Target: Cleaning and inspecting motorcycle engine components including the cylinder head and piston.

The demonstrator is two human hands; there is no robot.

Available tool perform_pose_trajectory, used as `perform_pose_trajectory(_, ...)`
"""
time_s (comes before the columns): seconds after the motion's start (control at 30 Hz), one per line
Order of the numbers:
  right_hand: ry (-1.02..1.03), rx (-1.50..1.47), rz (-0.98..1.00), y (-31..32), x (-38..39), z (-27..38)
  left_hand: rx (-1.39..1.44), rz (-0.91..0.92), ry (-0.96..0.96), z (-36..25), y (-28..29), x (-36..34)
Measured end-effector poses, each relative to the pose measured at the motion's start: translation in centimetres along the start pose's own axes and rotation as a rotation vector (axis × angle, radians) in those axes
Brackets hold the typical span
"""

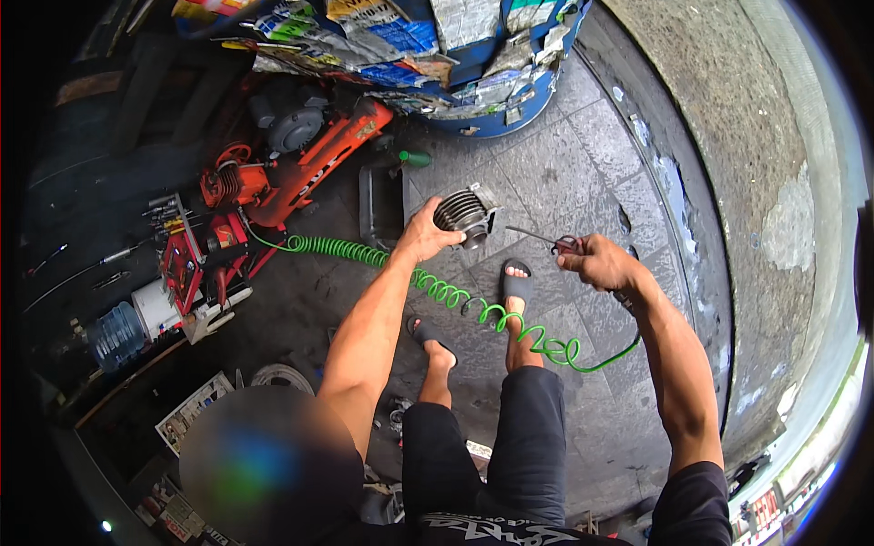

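Note:
My left hand (424, 237) is closed around a finned metal engine cylinder (462, 210), held up above the tiled floor. To its right, my right hand (601, 263) grips an air blow gun (566, 244) with a reddish body. The gun's thin metal nozzle points left at the cylinder, a short gap away from it. A green coiled air hose (443, 290) hangs below both hands and passes behind my left forearm. Its right end rises toward my right wrist, where the joint with the gun is hidden. Whether the trigger is pressed cannot be made out.
An orange air compressor (319, 167) stands at the far left, beside a red tool box (185, 264). A blue drum (510, 118) covered in torn stickers is at the back. On the floor are a metal tray (366, 205) and a green bottle (415, 158). A concrete wall (728, 109) borders the right.

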State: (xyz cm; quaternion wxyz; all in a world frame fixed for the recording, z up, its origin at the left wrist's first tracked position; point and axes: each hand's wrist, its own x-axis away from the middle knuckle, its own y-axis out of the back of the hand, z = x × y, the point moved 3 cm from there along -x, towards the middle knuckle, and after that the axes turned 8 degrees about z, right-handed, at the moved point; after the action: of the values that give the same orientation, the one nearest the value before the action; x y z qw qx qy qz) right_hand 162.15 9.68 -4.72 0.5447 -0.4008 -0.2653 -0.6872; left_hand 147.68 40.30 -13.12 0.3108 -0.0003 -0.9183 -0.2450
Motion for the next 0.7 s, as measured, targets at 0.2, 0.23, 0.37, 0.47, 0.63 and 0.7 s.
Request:
perform_pose_trajectory(0.2, 0.002, -0.112, 0.043, -3.3, -1.3, -2.1, -0.369, 0.028, -0.027, -0.9, -0.3, 1.0)
perform_pose_trajectory(0.23, 0.003, -0.120, 0.024, -4.0, -1.8, -2.2, -0.508, -0.002, -0.092, -0.7, -0.5, 1.3)
perform_pose_trajectory(0.37, 0.072, 0.062, -0.113, -6.3, -2.6, -1.5, -0.474, 0.001, 0.008, 0.6, -2.2, 2.5)
perform_pose_trajectory(0.47, -0.080, 0.064, -0.253, -6.0, -3.7, -2.2, -0.471, -0.010, 0.010, 0.0, -3.7, 2.7)
perform_pose_trajectory(0.63, -0.129, -0.086, -0.100, -6.4, -4.2, -0.8, -0.510, -0.038, -0.078, -0.8, -4.3, 3.1)
perform_pose_trajectory(0.7, 0.049, 0.072, -0.189, -6.4, -4.3, -0.6, -0.509, -0.050, -0.072, -0.9, -4.1, 2.7)
